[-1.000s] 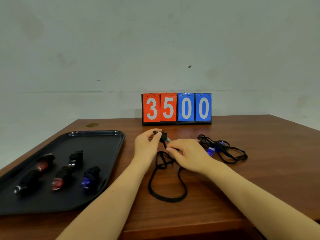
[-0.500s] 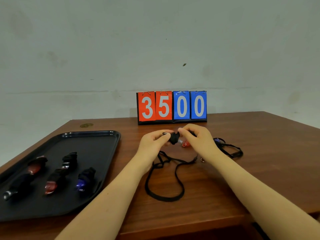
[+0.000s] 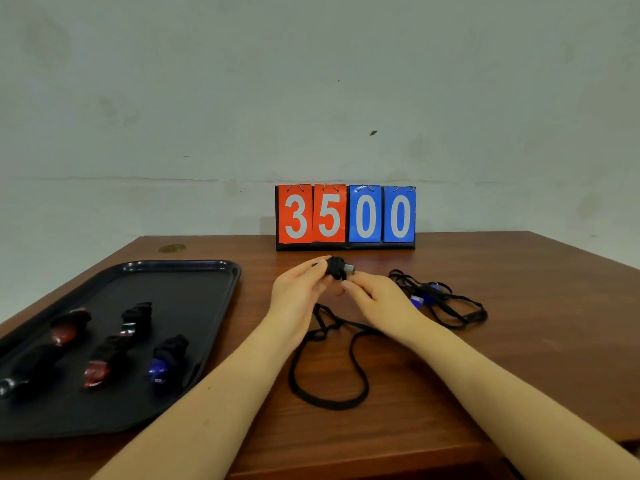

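The right hand (image 3: 375,299) now sits just under the whistle (image 3: 337,268), no longer above it, pinching the cord (image 3: 329,403); the left hand (image 3: 294,292) grips the whistle above the counter (image 3: 485,358). Another turn looks wound, with a long loop left

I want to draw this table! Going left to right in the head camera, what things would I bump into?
black tray → left hand → cord-wrapped bundle that both hands hold → right hand → tangle of black cord with a blue piece in it.
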